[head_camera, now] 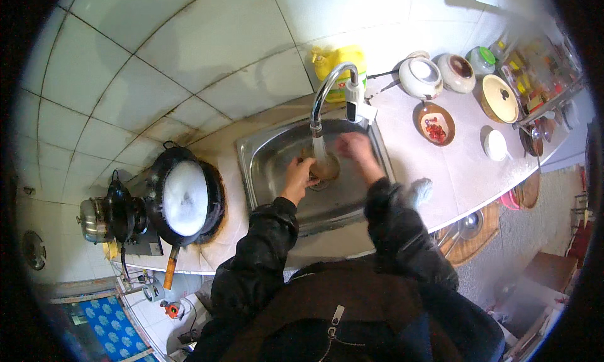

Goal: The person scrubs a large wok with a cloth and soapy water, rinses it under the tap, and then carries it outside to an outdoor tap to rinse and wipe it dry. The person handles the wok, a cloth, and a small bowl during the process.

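Observation:
My left hand [298, 178] grips the rim of a brown bowl [326, 169] in the stainless steel sink [257, 173]. Water runs into the bowl from the curved chrome faucet [322, 97]. To the right of the bowl, over the sink, my right hand [357, 149] is raised and blurred by motion; its fingers look curled, and whether it holds anything cannot be told. What lies in the bowl is hard to make out under the water.
Left of the sink stands a wok [185, 199] with whitish contents and a wooden handle, beside a steel pot [94, 220]. A yellow jug [342, 64] is behind the faucet. The right counter holds a brown bowl of red pieces [435, 129], ceramic jars [421, 76] and a white bowl [495, 145].

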Available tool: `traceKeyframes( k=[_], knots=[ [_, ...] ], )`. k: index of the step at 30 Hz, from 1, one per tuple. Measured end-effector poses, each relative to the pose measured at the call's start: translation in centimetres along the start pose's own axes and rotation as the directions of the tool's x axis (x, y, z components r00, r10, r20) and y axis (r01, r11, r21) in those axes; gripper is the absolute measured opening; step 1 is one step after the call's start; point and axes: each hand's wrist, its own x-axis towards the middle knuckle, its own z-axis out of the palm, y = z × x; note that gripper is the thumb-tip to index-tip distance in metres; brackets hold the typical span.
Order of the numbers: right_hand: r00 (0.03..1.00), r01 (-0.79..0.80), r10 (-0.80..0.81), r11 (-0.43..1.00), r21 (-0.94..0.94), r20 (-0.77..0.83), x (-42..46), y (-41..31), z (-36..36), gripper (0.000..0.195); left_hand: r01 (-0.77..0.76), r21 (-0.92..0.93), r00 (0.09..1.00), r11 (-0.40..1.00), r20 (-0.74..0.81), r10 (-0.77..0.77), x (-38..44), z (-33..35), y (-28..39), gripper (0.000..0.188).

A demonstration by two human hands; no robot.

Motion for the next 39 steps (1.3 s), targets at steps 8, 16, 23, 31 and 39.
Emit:
traceKeyframes(
  k=[8, 16, 23, 31, 39],
  knots=[
    [0.936, 0.333, -0.323, 0.691, -0.642, 0.138, -0.1, 1.2, 7.8, 0.036, 0.093, -0.141, 0.991, 0.986, 0.108, -0.078, 2.7, -2.6, -3.0, 0.032],
    [0.988, 0.142, -0.126, 0.966, -0.218, 0.086, -1.3, 9.5, -3.9, 0.048, -0.017, -0.213, 0.99, 0.977, 0.132, 0.046, 2.2, 0.8, -4.8, 0.038],
    [0.997, -0.069, 0.075, 0.955, -0.289, 0.009, 4.4, 10.4, -2.3, 0.03, -0.512, 0.589, 0.698, 0.625, -0.139, 0.702, 6.6, 0.8, -3.4, 0.029],
    [0.997, 0.048, -0.075, 0.647, -0.761, -0.001, 0.0, 0.6, 1.1, 0.03, -0.455, 0.104, 0.884, 0.884, -0.068, 0.463, 11.8, 7.5, -2.3, 0.014],
    [0.994, 0.069, -0.102, 0.312, -0.947, 0.038, 0.4, -1.6, 1.7, 0.031, -0.65, 0.522, 0.751, 0.552, 0.33, 0.572, 1.7, 5.0, -5.5, 0.033]
  ],
)
